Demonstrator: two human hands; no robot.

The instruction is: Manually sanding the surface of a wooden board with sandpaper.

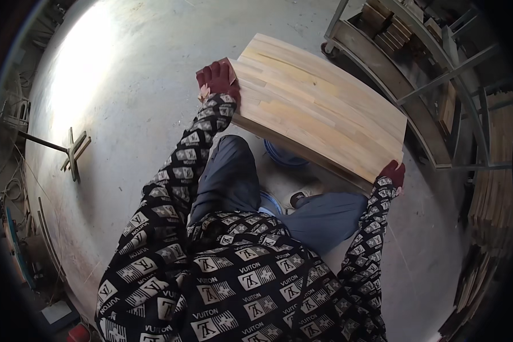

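A pale laminated wood panel lies before me at a slant, above my knees. Its stepped left edge suggests more than one board in a stack, though I cannot tell for sure. My left hand, in a maroon glove with bare thumb tip, presses at the panel's left end. Its fingers close over a flat reddish-brown piece that looks like sandpaper. At the near right corner my right hand, gloved alike, grips the panel's edge; its fingers are partly hidden. Under the panel shows a blue round container.
A metal rack on casters holding wood pieces stands at the right. Beyond it, stacked wood strips line the far right. A metal stand with splayed feet rests on the grey floor at left, near cables and clutter.
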